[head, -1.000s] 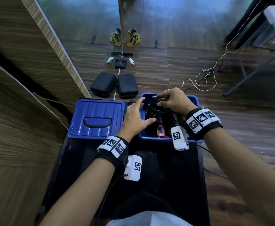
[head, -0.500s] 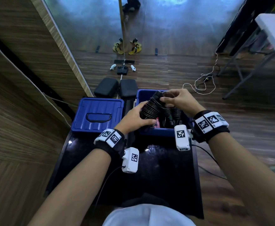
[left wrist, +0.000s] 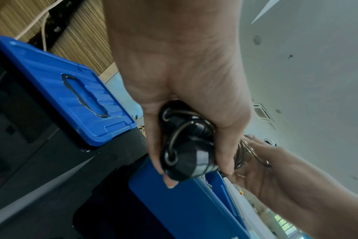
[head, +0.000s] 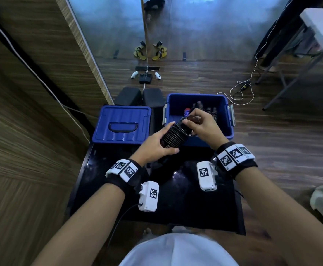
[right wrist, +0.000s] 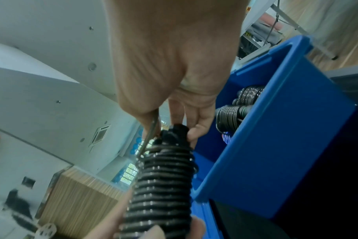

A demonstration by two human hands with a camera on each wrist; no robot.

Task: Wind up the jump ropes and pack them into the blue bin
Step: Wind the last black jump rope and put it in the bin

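Observation:
A black jump rope [head: 174,136] [right wrist: 164,182], its cord wound tight round the two handles, is held over the near edge of the blue bin [head: 226,112] [right wrist: 276,145]. My left hand [head: 157,146] [left wrist: 186,113] grips the near end of the bundle, where the handle butts [left wrist: 186,161] show. My right hand [head: 199,124] [right wrist: 174,97] pinches the far end and a loose loop of cord. Several wound ropes [head: 204,110] [right wrist: 231,116] lie inside the bin.
The bin's blue lid [head: 123,124] [left wrist: 71,90] lies to the left on a black table [head: 176,198]. Two dark cases [head: 139,97], sandals [head: 150,51] and a white cable [head: 241,91] lie on the wood floor. A white folding table [head: 321,29] stands at the right.
Both hands lifted the wound rope out of the bin and drew it back toward me, over the bin's near edge. The camera tilted up.

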